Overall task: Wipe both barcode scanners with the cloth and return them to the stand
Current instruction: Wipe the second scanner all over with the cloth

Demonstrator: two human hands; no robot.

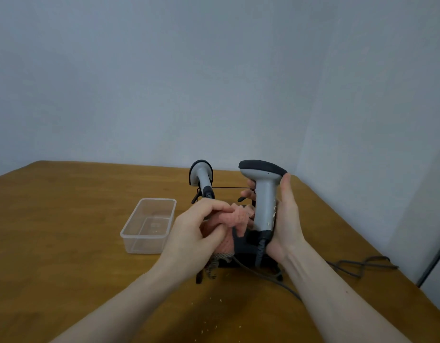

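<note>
My right hand grips the handle of a grey barcode scanner with a black head, holding it upright above the black wire stand. Pale smears show on the handle. My left hand holds a bunched pink cloth just left of the handle, touching or nearly touching it. A second grey scanner sits in the stand at the back left, head up. The stand's base is mostly hidden behind my hands.
A clear plastic container stands on the brown wooden table left of my hands. The scanner's grey cable trails to the right near the table edge. Small crumbs lie on the table in front. A grey wall stands behind.
</note>
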